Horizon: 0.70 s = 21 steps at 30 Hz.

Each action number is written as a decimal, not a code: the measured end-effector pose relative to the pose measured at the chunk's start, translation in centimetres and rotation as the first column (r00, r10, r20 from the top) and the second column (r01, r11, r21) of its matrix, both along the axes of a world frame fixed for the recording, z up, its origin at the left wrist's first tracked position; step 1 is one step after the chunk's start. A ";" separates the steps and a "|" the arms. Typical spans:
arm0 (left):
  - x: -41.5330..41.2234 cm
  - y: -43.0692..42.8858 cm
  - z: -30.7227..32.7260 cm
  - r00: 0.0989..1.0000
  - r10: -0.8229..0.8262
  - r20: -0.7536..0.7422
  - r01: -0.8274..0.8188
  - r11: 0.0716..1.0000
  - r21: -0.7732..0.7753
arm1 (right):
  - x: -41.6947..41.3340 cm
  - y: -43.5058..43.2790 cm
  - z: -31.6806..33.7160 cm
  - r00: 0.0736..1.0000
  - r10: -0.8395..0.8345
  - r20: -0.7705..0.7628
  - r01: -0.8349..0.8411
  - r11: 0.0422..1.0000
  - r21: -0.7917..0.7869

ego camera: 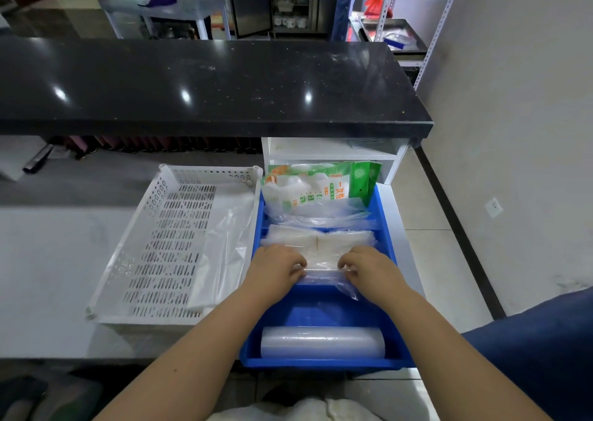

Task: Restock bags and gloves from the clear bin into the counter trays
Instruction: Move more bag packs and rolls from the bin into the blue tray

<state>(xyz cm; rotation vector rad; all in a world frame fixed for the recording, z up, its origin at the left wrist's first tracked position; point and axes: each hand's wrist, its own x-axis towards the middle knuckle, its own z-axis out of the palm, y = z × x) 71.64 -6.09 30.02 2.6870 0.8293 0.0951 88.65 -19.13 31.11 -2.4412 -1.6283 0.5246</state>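
A blue divided tray (324, 363) sits at the counter's right end. Green-and-white glove packets (324, 186) stand in its far compartment. A stack of clear plastic bags (321, 247) lies in the middle compartment. My left hand (276, 265) and my right hand (369, 265) both rest on the near edge of that stack, fingers curled and pinching the thin plastic. A roll of clear bags (322, 342) lies in the tray's near compartment. A white perforated tray (167, 244) stands to the left, holding a loose clear bag (224, 247) along its right side.
A black raised countertop (205, 87) runs across the back. A white shelf unit (330, 154) stands behind the blue tray. A person stands by a grey cart (160, 3) in the far background. A metal rack (404, 13) is at the back right.
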 end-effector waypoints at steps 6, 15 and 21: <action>0.2 -0.1 0.7 0.998 0.028 0.062 -0.033 0.997 0.072 | 0.5 0.0 1.2 1.000 0.008 0.011 -0.009 0.995 0.100; 0.5 0.0 3.5 0.964 0.196 0.177 -0.225 0.961 0.161 | -1.1 3.1 3.8 0.970 0.159 0.183 -0.210 0.930 0.302; -5.8 0.1 5.1 0.858 0.454 0.240 -0.498 0.850 0.173 | -6.1 7.4 4.6 0.910 0.369 0.187 -0.411 0.856 0.314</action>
